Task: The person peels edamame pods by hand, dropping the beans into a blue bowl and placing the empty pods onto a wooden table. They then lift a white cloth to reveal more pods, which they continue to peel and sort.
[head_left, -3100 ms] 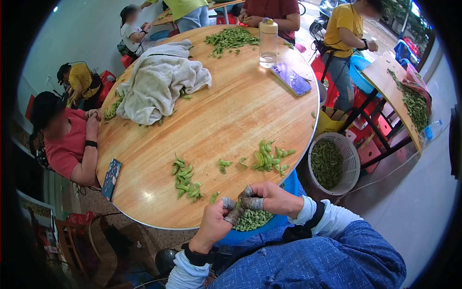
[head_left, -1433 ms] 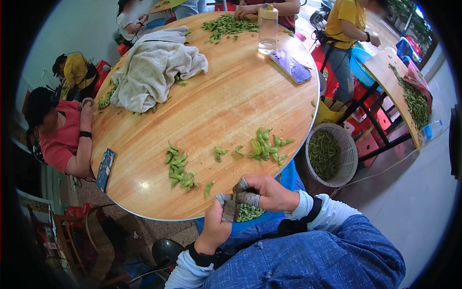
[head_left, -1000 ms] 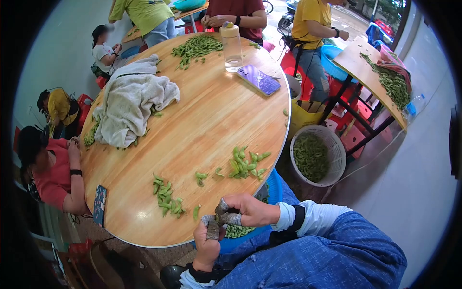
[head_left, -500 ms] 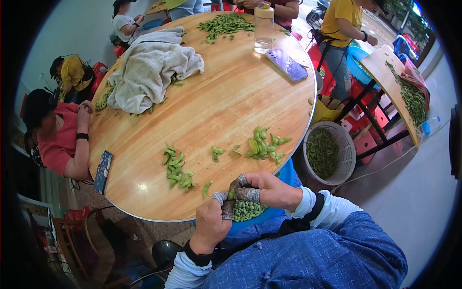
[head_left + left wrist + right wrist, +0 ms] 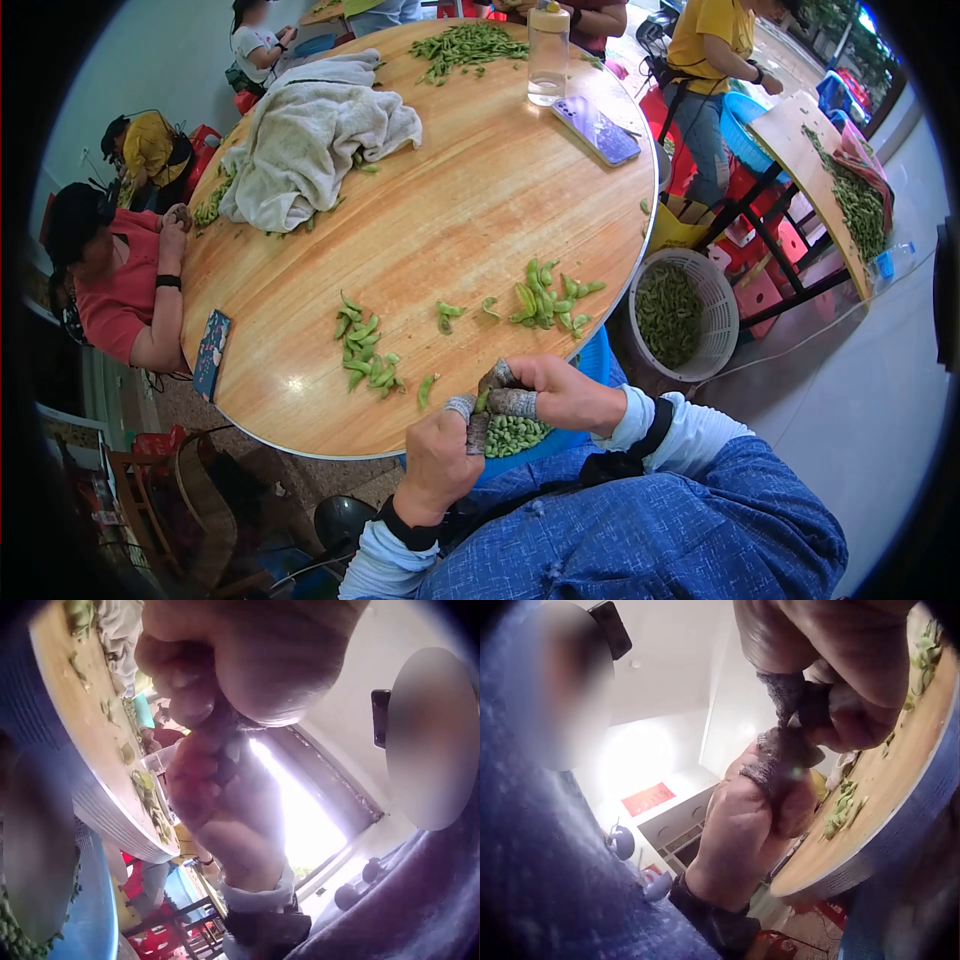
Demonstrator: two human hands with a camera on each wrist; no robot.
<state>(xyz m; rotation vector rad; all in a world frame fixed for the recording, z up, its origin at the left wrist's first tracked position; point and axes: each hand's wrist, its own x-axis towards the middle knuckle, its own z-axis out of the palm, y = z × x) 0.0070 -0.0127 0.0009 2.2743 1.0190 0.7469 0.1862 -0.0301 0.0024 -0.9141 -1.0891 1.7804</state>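
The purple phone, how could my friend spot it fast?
Find the big wooden table, then the clear, yellow-lidded bottle. The purple phone lies flat beside it. The flat, patterned thing at the left edge is dark blue; only the phone is purple.

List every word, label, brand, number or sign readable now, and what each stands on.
No text is legible.
Red rectangular paper sheet: faint marks, too blurred to read.
Yellow bag: any print is too small to read.
Purple smartphone: no lettering can be made out.
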